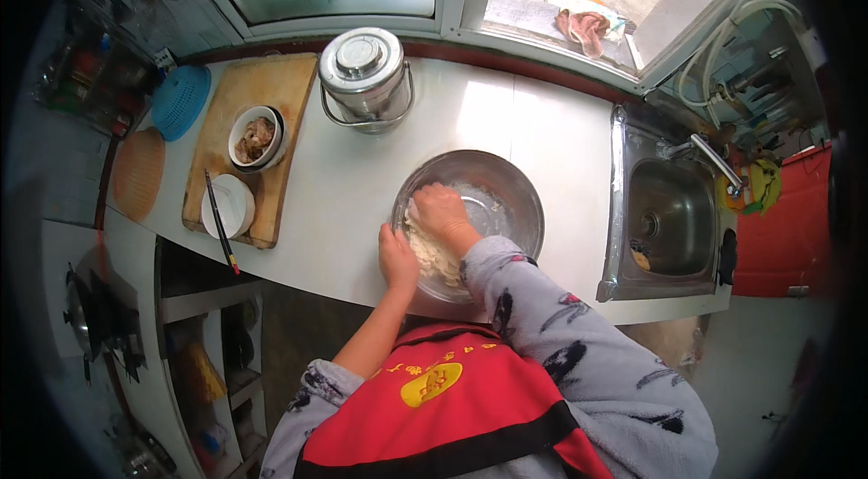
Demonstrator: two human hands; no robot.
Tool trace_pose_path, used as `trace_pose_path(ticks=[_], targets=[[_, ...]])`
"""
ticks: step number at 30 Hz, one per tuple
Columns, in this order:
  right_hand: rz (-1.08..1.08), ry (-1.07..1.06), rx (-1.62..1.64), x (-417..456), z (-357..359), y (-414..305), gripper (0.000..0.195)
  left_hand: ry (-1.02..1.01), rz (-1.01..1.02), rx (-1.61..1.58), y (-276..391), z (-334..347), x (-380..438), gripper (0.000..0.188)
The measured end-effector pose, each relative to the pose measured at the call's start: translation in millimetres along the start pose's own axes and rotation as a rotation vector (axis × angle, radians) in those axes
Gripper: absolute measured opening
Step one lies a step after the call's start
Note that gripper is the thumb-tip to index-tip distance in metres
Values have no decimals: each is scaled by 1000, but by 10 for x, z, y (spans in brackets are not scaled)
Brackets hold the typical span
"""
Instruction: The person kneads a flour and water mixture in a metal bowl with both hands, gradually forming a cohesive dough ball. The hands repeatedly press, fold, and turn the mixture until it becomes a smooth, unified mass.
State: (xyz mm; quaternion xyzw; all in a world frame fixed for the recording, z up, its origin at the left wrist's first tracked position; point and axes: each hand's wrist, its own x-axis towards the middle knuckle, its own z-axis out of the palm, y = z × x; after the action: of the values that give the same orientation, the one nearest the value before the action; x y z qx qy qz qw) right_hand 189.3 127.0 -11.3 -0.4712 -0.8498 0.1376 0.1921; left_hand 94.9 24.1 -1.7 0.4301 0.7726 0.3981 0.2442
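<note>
A wide stainless steel bowl (522, 221) stands on the white counter in front of me. Pale, crumbly dough (434, 258) lies along its left side, and white flour residue coats part of the inner wall. My right hand (441, 211) is inside the bowl with its fingers curled down into the dough; the fingertips are mostly hidden. At the bowl's left edge, my left hand (399, 258) grips the rim, with its palm against the outside.
A lidded metal pail (363, 82) stands behind the bowl. Left of it, a wooden cutting board (224, 99) carries a bowl of meat (255, 140), a white bowl (234, 211) and chopsticks (218, 218). A blue plastic basket (182, 102) sits beyond. On the right is a steel sink (671, 207).
</note>
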Motion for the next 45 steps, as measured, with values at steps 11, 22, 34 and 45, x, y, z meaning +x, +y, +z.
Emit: trace_pose_path(ticks=[11,22,34,45], targets=[[298,-417,-52,-381,-669,1,39,45,-39,10,11,85,83,22],[-101,-28,-90,-545,-315,-257,21,-12,-37,0,-5,9,-2,23],[-1,-141,-60,-85,-41,-168,28,16,57,-17,-21,2,-28,16],[41,-396,-114,-326,-813,-63,41,77,34,17,-47,80,104,18]])
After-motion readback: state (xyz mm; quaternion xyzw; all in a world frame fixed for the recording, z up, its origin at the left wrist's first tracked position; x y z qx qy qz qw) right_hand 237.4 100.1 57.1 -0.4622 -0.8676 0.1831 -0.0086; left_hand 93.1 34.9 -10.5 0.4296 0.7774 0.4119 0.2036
